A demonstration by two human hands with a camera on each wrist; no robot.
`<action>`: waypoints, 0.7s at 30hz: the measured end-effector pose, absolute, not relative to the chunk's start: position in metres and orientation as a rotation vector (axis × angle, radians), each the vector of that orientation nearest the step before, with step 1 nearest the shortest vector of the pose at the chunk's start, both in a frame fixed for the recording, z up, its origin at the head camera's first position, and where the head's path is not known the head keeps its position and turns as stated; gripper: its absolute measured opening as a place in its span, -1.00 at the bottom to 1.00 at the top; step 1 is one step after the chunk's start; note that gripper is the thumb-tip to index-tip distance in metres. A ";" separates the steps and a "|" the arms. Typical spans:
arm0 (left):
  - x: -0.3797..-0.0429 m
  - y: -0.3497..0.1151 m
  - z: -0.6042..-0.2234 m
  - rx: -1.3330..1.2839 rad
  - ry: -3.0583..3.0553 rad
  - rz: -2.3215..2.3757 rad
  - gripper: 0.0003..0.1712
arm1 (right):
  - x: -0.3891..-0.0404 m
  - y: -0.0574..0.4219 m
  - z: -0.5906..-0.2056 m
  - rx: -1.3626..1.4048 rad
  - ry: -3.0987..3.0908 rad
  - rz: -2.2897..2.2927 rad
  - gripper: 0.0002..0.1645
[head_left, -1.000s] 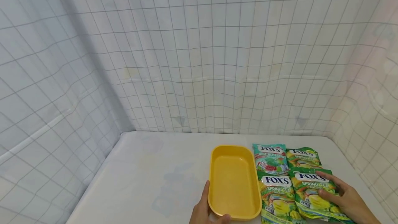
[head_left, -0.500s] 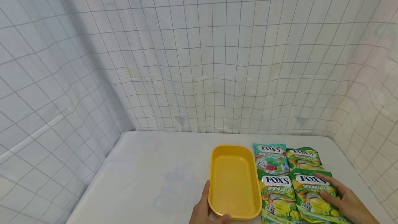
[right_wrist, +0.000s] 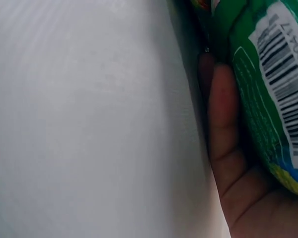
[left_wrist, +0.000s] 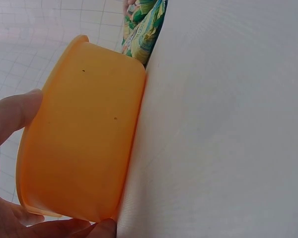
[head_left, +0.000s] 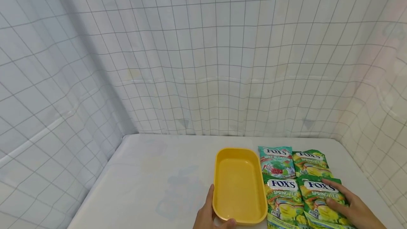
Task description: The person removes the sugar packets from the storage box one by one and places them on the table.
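Observation:
A yellow plastic tray (head_left: pixel 240 190) sits on the white table. My left hand (head_left: pixel 208 213) grips its near left corner, with the thumb at the near rim and fingers along the left side. In the left wrist view that thumb presses the rim of the tray (left_wrist: pixel 84 134). My right hand (head_left: pixel 356 206) holds a green Spring Tea candy bag (head_left: pixel 318 206), thumb on the front and fingers at its upper right edge. From the right wrist, the bag's barcode side (right_wrist: pixel 253 89) shows, with a finger along its edge.
A second Spring Tea bag (head_left: pixel 283 200) lies between the tray and the held bag. Behind them lie a teal Mint Blossom bag (head_left: pixel 276 163) and another Spring Tea bag (head_left: pixel 311 163). White gridded sheets (head_left: pixel 235 63) enclose the table (head_left: pixel 159 172) at back and sides.
The right hand has lowered its candy bag slightly and shifted it a little toward me, so the bag behind shows more. The left hand and the tray stay where they were.

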State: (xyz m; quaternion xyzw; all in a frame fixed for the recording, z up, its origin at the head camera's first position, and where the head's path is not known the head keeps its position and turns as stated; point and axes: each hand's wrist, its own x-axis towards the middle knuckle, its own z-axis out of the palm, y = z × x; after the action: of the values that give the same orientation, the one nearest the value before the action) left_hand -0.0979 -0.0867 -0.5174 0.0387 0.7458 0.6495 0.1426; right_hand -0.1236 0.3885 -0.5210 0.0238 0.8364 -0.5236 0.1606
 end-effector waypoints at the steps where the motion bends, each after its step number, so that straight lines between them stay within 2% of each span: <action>1: -0.098 -0.087 -0.517 0.112 2.154 1.873 0.25 | -0.123 0.389 -0.521 0.047 2.380 -1.503 -0.20; 21: -0.097 -0.086 -0.516 0.120 2.147 1.884 0.26 | -0.122 0.392 -0.523 -0.195 2.600 -1.236 -0.26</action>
State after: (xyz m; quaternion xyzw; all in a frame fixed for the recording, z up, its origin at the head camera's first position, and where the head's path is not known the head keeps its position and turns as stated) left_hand -0.0975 -0.0861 -0.5165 0.0415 0.7433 0.6526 0.1409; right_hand -0.1216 0.3923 -0.5231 -0.0671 0.8937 -0.4248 0.1280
